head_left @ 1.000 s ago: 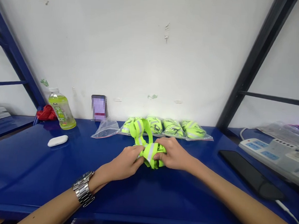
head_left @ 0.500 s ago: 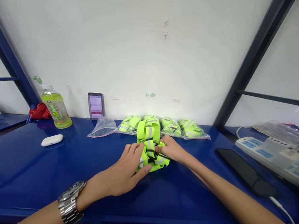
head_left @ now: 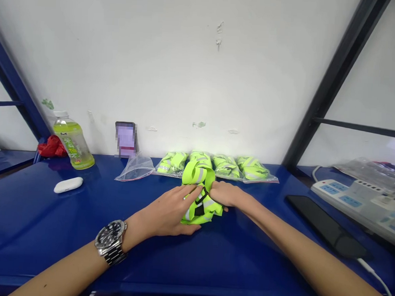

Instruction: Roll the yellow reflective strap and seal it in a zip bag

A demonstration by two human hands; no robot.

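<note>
1. Two hands are seen on one bright yellow-green strap (head_left: 199, 197), which lies bunched up on the blue table (head_left: 45, 228), near the middle and a little in front of the wall.
2. The strap is folded into a small, thick bundle. Grey shiny stripes are seen along it, and a black buckle sits in the middle of the bundle.
3. One loop of the strap is stood up at the back of the bundle, above the hands.
4. The left hand (head_left: 168, 213) is laid flat on the left side of the bundle. Its fingers are spread and stretched out, and the strap is pressed down by them, not wrapped. A silver watch (head_left: 109, 241) is worn on this wrist.
5. The right hand (head_left: 224, 194) is curled shut on the right side of the strap. The cloth is pinched between the thumb and the fingers.
6. Four clear bags of the same yellow-green straps (head_left: 216, 165) are lined up by the wall, just behind the bundle.
7. An empty clear bag (head_left: 134, 167) is lying to the left of that row.
8. A bottle of green drink (head_left: 71, 141) and a small white case (head_left: 68, 184) are placed well away on the left.
</note>
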